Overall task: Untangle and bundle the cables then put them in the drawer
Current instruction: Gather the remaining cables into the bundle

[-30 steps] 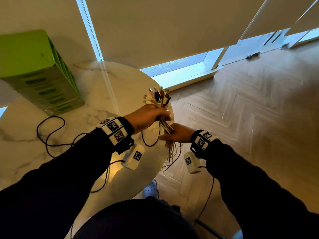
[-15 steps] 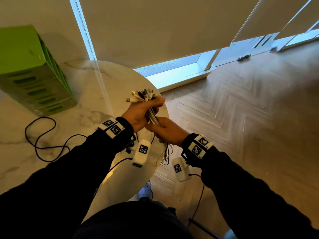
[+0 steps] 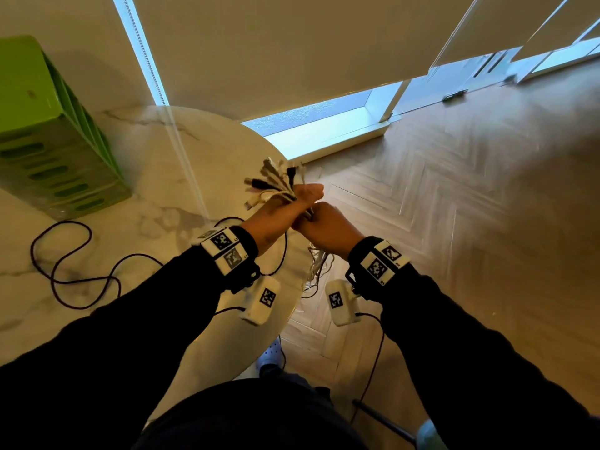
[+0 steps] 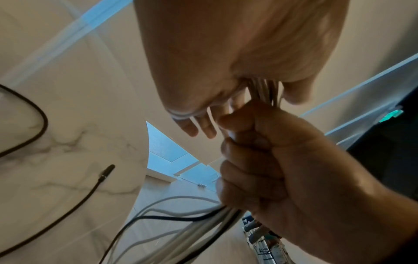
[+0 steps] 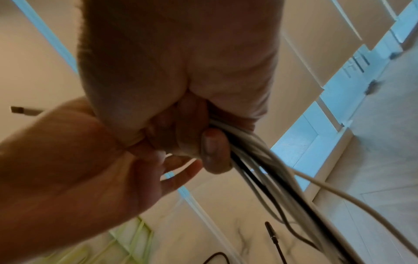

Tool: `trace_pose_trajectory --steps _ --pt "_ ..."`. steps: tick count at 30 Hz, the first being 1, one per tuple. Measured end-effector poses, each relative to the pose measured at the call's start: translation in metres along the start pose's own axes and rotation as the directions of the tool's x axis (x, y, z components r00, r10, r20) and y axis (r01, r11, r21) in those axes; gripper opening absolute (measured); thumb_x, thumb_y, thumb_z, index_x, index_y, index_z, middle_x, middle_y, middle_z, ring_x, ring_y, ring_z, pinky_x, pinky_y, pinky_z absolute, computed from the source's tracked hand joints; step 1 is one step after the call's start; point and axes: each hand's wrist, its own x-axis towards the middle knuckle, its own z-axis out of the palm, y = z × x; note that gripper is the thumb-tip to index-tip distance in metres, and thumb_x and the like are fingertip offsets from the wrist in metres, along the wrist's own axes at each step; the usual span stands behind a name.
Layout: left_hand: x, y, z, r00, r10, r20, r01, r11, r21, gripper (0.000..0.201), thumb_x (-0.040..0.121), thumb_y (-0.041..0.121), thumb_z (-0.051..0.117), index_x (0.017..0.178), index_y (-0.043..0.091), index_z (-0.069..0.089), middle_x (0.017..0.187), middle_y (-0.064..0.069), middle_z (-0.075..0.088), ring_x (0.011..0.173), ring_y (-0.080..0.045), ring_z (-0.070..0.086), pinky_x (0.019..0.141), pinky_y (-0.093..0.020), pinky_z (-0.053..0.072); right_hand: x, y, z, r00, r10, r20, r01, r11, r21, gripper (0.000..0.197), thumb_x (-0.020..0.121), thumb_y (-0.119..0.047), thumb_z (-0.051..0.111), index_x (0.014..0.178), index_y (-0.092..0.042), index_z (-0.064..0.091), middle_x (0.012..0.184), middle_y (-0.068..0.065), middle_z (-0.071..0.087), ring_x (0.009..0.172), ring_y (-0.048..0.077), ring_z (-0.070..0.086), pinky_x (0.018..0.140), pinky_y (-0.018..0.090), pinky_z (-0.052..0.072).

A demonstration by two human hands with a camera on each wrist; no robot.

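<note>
I hold a bundle of white and black cables (image 3: 276, 186) upright over the table's right edge, its plugs fanning out at the top. My left hand (image 3: 279, 212) grips the bundle just under the plugs. Directly below it my right hand (image 3: 324, 225) grips the same strands, fist closed, the two hands touching. In the left wrist view the cables (image 4: 181, 225) trail down out of the right fist (image 4: 267, 169). In the right wrist view the cables (image 5: 255, 151) run past my curled fingers (image 5: 212, 148). The loose ends (image 3: 316, 267) dangle under my right wrist.
A green drawer unit (image 3: 48, 141) stands at the back left of the round marble table (image 3: 156, 190). A dark cable (image 3: 65, 264) snakes across the tabletop near my left arm. Herringbone wood floor (image 3: 454, 206) lies to the right.
My right hand has slid up the bundle until it meets the left hand. Both hands have shifted slightly left, and the plugs now fan out toward the left.
</note>
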Motion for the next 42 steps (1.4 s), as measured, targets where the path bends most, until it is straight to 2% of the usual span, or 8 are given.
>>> trace_pose_trajectory --steps 7,11,19,23,27,30,34,42 --pt "0.008 0.013 0.006 0.992 0.024 0.121 -0.025 1.0 0.009 0.046 0.106 0.044 0.038 0.072 0.015 0.047 0.083 -0.004 0.076 0.101 -0.028 0.071 0.104 -0.045 0.047 0.0 0.04 0.012 0.935 0.024 0.353 -0.142 0.939 0.312 0.027 0.09 -0.014 0.071 0.065 -0.011 0.063 0.066 -0.002 0.068 0.071 0.008 0.064 0.079 0.019 0.05" --pt "0.007 0.025 0.0 0.976 -0.051 0.211 0.068 0.995 -0.073 0.046 0.108 0.039 0.039 0.069 0.014 0.039 0.05 -0.001 0.035 0.045 -0.02 0.043 0.066 -0.036 0.051 0.002 0.109 0.033 0.768 0.252 0.589 -0.241 0.966 -0.099 0.026 0.086 -0.029 0.078 0.087 -0.002 0.075 0.089 0.013 0.075 0.08 0.018 0.065 0.093 0.047 0.055" --pt "0.009 0.017 0.014 0.986 -0.047 0.16 0.053 0.998 -0.035 0.039 0.107 0.035 0.043 0.071 0.022 0.038 0.06 0.003 0.023 0.054 -0.013 0.026 0.074 -0.03 0.045 -0.005 0.174 0.013 0.922 0.386 0.022 -0.264 0.672 -0.692 0.059 0.086 -0.068 0.058 0.119 -0.02 0.065 0.119 0.007 0.069 0.109 0.027 0.064 0.094 0.037 0.047" --pt "0.014 0.007 0.025 0.985 0.011 0.171 -0.062 0.955 0.292 0.046 0.103 0.053 0.042 0.069 0.022 0.042 0.061 0.0 0.039 0.06 -0.017 0.043 0.073 -0.04 0.048 -0.005 0.158 0.005 0.954 0.254 0.159 -0.18 0.91 -0.373 0.124 0.06 -0.069 0.082 0.157 -0.024 0.018 0.165 0.005 0.019 0.15 0.028 0.02 0.121 0.052 0.02" --pt "0.019 -0.002 0.039 0.984 -0.053 0.17 -0.041 0.862 0.505 0.044 0.097 0.068 0.041 0.09 0.032 0.067 0.091 0.01 0.065 0.088 -0.013 0.058 0.091 -0.038 0.042 -0.008 0.109 0.0 0.997 -0.012 0.082 0.005 0.996 0.088 0.099 0.076 -0.046 0.083 0.153 -0.025 0.025 0.156 0.0 0.037 0.138 0.014 0.037 0.117 0.043 0.034" --pt "0.021 0.003 0.05 0.984 -0.005 0.178 -0.092 0.842 0.531 0.041 0.103 0.049 0.044 0.141 0.036 0.052 0.127 0.016 0.055 0.116 -0.006 0.053 0.106 -0.028 0.035 -0.012 0.082 0.008 0.998 -0.042 0.055 0.019 0.933 0.36 0.068 0.092 -0.017 0.071 0.15 -0.011 0.036 0.141 0.0 0.054 0.125 0.007 0.052 0.105 0.029 0.047" --pt "0.03 0.007 0.045 0.968 0.052 0.244 -0.176 0.835 0.521 0.018 0.102 0.051 0.047 0.107 0.042 0.062 0.093 0.019 0.071 0.082 0.004 0.067 0.076 -0.023 0.056 -0.016 0.063 0.001 0.992 0.059 -0.109 0.012 0.827 0.562 0.021 0.102 -0.011 0.045 0.118 -0.008 0.058 0.083 0.002 0.059 0.072 0.011 0.055 0.067 0.024 0.048" --pt "0.032 -0.044 0.048 0.787 -0.274 0.553 -0.154 0.78 0.606 0.054 0.086 0.046 0.076 0.132 0.033 0.05 0.128 0.025 0.048 0.113 0.01 0.045 0.107 -0.018 0.034 -0.042 0.035 -0.066 0.992 0.122 -0.013 -0.058 0.562 0.825 0.031 0.098 -0.013 0.042 0.067 -0.018 0.037 0.064 0.003 0.021 0.057 0.015 0.028 0.07 0.032 0.04"
